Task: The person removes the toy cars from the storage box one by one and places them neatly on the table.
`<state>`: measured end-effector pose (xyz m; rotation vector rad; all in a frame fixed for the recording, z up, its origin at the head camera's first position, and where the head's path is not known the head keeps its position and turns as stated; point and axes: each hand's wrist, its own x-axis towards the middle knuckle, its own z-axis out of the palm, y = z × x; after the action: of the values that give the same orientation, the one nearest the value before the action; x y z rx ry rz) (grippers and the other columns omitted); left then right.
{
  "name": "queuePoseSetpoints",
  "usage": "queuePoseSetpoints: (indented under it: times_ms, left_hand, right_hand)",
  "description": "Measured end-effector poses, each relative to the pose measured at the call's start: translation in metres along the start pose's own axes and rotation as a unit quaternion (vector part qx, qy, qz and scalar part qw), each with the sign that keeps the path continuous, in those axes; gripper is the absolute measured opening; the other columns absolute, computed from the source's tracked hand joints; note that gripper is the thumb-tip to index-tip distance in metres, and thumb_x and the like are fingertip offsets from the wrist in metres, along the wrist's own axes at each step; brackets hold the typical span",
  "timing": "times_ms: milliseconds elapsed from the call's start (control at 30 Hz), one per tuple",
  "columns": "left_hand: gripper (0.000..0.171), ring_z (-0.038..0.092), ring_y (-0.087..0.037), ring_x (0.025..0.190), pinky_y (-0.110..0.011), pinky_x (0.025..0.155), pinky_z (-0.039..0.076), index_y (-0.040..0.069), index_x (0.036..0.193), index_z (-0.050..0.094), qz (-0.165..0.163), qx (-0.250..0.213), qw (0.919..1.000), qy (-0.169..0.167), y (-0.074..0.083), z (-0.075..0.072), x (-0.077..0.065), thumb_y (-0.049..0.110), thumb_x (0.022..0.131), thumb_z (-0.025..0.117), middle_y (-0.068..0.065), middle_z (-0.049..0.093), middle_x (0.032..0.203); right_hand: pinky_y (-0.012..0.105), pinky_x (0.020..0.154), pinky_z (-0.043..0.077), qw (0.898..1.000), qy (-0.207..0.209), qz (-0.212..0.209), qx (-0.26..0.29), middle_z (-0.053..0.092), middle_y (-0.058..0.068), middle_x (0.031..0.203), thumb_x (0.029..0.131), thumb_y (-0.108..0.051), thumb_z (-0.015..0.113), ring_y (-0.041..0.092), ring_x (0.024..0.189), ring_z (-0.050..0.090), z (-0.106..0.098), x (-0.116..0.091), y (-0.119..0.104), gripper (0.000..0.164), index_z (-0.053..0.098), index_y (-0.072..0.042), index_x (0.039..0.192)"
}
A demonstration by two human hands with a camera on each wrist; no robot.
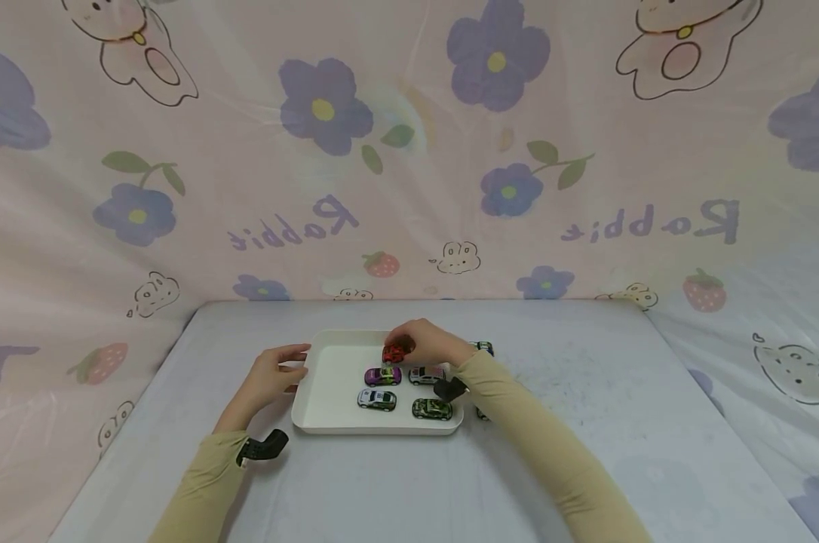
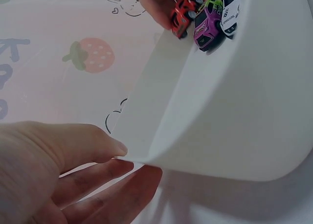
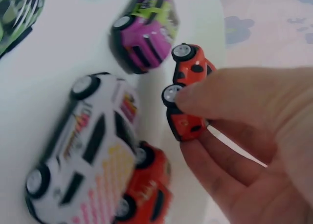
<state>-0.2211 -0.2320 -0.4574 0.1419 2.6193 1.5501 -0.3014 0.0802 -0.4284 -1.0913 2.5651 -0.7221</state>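
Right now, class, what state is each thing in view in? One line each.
Tray: open side up.
Left hand: pinching the tray's left rim.
Spotted red car: gripped, contact with tray unclear.
Right hand: gripping that car.
Striped white car: upright, in tray.
Second red car: upright beside it.
Purple car: upright, in tray.
White-and-black car: upright, in tray.
Green camouflage car: upright, in tray.
Far car outside tray: partly hidden.
Near car outside tray: mostly hidden.

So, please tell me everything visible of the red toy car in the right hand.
The red toy car looks glossy, perhaps metal, with black spots and silvery-hubbed wheels. The right hand pinches it over the white tray, near the far rim, one side toward the wrist camera; tray contact is unclear.
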Motion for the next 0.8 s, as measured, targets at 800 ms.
queuePoseSetpoints:
  times_ms: [800]
  left_hand:
    - [0.05, 0.063, -0.036, 0.101, -0.037, 0.068, 0.057, -0.002, 0.139, 0.046, 0.001, 0.007, 1.0, 0.002, 0.0, 0.002, 0.001, 0.0, 0.091, 0.061, -0.029, 0.051, 0.128]
  right_hand:
    - [0.035, 0.092, 0.049, 0.999, 0.034, -0.013, 0.031, 0.065, 0.001, 0.116, 0.083, 0.007, 0.065, 0.017, 0.105, 0.061, -0.044, -0.071, 0.04, 0.042, 0.063, -0.009, 0.122]
